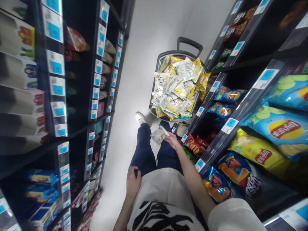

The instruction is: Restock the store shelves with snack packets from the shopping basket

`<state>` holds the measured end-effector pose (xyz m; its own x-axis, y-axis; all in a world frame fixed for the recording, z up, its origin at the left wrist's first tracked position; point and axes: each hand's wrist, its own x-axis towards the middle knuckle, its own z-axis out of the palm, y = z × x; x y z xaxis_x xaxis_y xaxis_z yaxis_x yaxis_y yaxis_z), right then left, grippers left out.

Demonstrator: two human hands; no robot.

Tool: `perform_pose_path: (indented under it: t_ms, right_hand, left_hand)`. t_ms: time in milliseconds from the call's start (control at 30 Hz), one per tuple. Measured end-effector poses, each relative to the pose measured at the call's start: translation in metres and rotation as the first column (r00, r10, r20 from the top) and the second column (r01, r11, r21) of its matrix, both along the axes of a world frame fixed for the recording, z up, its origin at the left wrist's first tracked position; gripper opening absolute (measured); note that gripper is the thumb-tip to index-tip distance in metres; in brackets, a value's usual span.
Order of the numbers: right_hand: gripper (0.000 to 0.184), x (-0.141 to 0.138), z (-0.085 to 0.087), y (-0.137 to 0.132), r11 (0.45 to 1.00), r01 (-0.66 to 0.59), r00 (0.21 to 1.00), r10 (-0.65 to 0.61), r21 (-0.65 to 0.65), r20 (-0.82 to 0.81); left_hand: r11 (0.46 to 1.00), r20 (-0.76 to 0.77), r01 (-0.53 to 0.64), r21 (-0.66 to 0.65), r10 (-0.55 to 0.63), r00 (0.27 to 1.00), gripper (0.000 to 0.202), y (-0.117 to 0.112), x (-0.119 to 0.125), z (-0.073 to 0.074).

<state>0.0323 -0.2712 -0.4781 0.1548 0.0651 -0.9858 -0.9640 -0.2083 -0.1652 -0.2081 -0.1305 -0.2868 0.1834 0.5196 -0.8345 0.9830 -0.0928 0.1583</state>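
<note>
I stand in a shop aisle looking down at my legs in dark blue trousers. My right hand (172, 140) is closed on a small clear snack packet (159, 134), held in front of my right thigh near the low shelves. My left hand (133, 181) hangs by my left hip with fingers curled against the trousers; I cannot see anything in it. Ahead stands a grey trolley basket (158, 61) heaped with yellow and white snack packets (176, 88).
Black shelving lines both sides of the narrow white floor. The right shelves (216, 144) carry crisp bags in blue, yellow and red. The left shelves (79, 128) hold boxes and small packs behind blue price tags. The trolley's handle (189, 41) points away.
</note>
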Motion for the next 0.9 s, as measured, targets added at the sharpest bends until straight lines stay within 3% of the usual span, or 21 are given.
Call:
perform_pose_path:
  t_ms: [200,400,533,733,900]
  right_hand:
    - [0.043,-0.042,0.029,0.005,0.983,0.009,0.986,0.022,0.186,-0.165]
    - [0.051,-0.059,0.036,0.030,0.979,0.089,0.996,-0.082,0.183,-0.043]
    - [0.048,-0.067,0.035,0.047,0.971,0.164,0.981,-0.179,0.176,0.070]
    - [0.047,-0.106,0.023,0.075,0.952,0.270,0.935,-0.295,0.144,0.197]
    - [0.051,-0.135,0.007,0.094,0.963,0.247,0.921,-0.269,0.110,0.282]
  left_hand:
    - [0.998,0.185,0.040,0.053,-0.049,0.981,0.048,0.018,0.039,-0.036]
    - [0.967,0.216,-0.194,-0.167,0.228,0.949,0.052,0.041,0.081,-0.081]
    - [0.965,0.225,-0.171,-0.197,0.214,0.951,0.068,0.059,0.071,-0.102]
    - [0.951,0.282,0.050,-0.305,0.041,0.958,0.026,0.121,0.038,-0.114]
    - [0.863,0.294,0.122,-0.490,0.032,0.955,0.045,0.160,0.037,-0.126]
